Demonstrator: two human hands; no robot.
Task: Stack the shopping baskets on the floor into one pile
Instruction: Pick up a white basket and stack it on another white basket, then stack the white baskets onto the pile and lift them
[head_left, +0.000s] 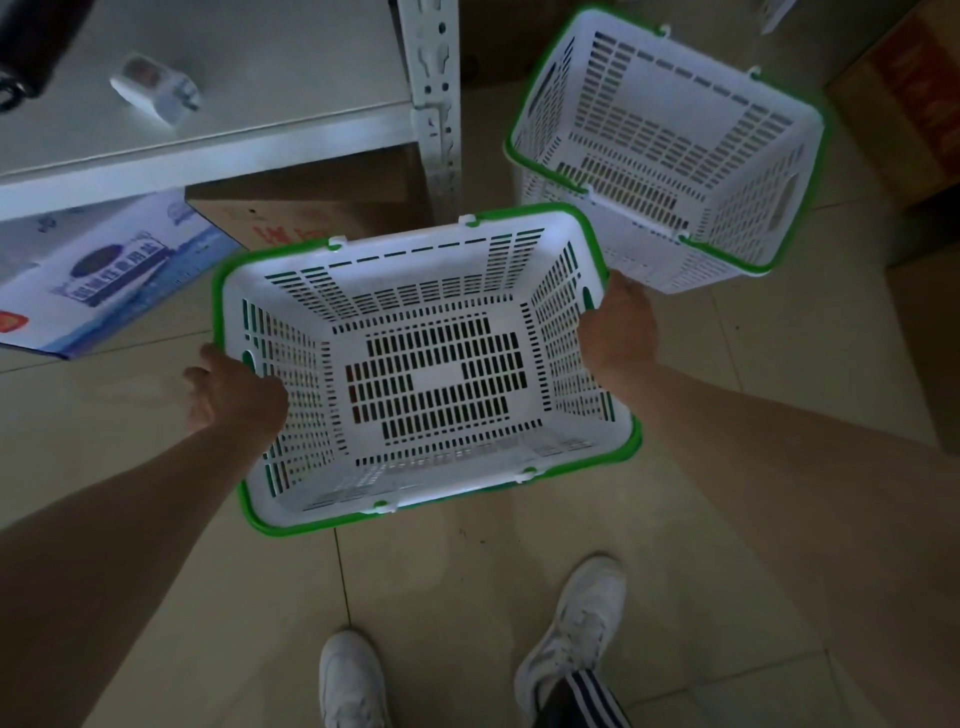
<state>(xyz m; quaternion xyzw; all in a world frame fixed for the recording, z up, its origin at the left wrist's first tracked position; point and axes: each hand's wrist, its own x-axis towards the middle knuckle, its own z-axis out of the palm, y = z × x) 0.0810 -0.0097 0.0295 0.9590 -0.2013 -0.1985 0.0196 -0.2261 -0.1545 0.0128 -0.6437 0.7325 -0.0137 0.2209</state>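
A white slotted shopping basket with a green rim (415, 499) is in the middle of the view, above the tiled floor. My left hand (231, 395) grips its left side wall and my right hand (618, 327) grips its right side wall. The fingers of both hands are hidden behind the walls. A second, matching white and green basket (670, 156) stands on the floor at the upper right, tilted in the view. Its near corner lies just beyond my right hand.
A white metal shelf unit (431, 104) stands at the upper left with a small white object on its board. Cardboard boxes (311, 208) and a blue printed box (104, 275) sit under it. More boxes (909, 104) line the right side. My white shoes (576, 629) are on the tiles below.
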